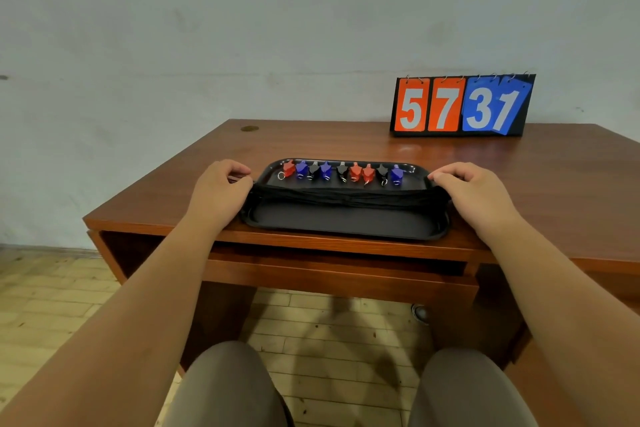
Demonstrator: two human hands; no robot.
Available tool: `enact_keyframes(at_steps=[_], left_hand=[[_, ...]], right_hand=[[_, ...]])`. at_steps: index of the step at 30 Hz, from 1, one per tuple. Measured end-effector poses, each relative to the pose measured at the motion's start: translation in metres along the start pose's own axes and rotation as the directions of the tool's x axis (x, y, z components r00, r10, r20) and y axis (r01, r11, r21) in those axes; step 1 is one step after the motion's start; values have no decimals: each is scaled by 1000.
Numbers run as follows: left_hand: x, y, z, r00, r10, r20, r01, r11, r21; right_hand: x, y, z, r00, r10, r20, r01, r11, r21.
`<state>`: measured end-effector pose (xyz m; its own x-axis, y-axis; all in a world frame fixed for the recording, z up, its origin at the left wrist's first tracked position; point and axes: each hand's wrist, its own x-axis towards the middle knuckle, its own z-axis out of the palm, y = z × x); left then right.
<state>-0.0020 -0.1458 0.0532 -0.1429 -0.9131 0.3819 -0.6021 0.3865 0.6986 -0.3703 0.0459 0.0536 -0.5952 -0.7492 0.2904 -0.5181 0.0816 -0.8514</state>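
cords (pixel 346 196) stretched between hands — left (pixel 221 189), right (pixel 474 191) — across tray (pixel 346 222).

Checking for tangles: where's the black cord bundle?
Head view: the black cord bundle stretches left to right across the middle of the black tray, nearer than the row of whistles, its ends held by the left hand and right hand.

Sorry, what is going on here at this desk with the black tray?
A seated person holds a bundle of black cords stretched across a black tray on a wooden desk: the left hand pinches one end, the right hand the other. Nine small red, blue and black whistles lie in a row along the tray's far edge. A flip scoreboard stands at the back.
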Motion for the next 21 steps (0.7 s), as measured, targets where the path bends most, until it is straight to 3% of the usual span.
enact_keyframes(at_steps=[21], left_hand=[[2,-1,2,1000,-12,4,12,1000,29]], right_hand=[[-1,-6,1,999,21,-39,-23,998,-59]])
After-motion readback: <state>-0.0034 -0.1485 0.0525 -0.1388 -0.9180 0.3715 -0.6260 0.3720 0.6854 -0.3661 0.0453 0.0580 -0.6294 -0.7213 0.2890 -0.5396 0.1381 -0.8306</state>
